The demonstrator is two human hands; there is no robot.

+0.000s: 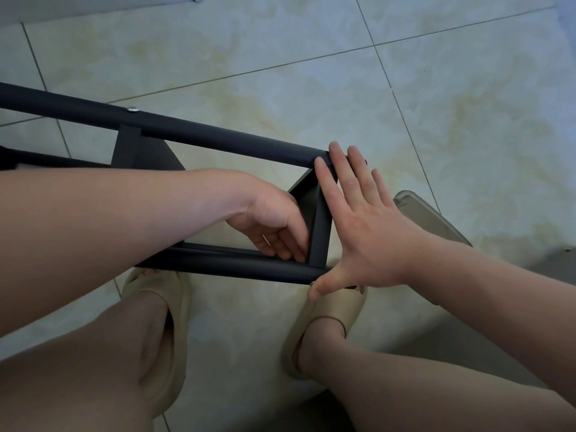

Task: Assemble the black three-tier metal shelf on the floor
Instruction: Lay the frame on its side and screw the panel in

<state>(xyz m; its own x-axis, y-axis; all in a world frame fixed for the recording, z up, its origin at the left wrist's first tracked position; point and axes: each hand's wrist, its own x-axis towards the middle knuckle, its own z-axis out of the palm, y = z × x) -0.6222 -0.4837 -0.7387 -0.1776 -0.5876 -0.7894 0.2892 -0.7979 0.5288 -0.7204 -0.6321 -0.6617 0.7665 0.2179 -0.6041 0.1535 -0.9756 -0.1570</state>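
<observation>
The black metal shelf frame (218, 138) lies on its side across the tiled floor. Two long black tubes run from the left edge toward the middle: a far tube (78, 104) with a silver screw head (133, 109), and a near tube (237, 266). A flat black shelf panel (318, 232) joins their right ends, and a second panel (134, 151) sits further left. My left hand (274, 226) reaches inside the frame, its fingertips against the end panel by the near tube. My right hand (358, 219) lies spread flat over the frame's end, fingers on the far tube's tip and thumb under the near tube's tip.
My two feet in beige slippers (174, 294) (330, 316) stand on the floor just below the near tube. A grey flat object (427, 213) lies on the floor to the right, partly under my right forearm. A white edge (93, 1) shows at the top left.
</observation>
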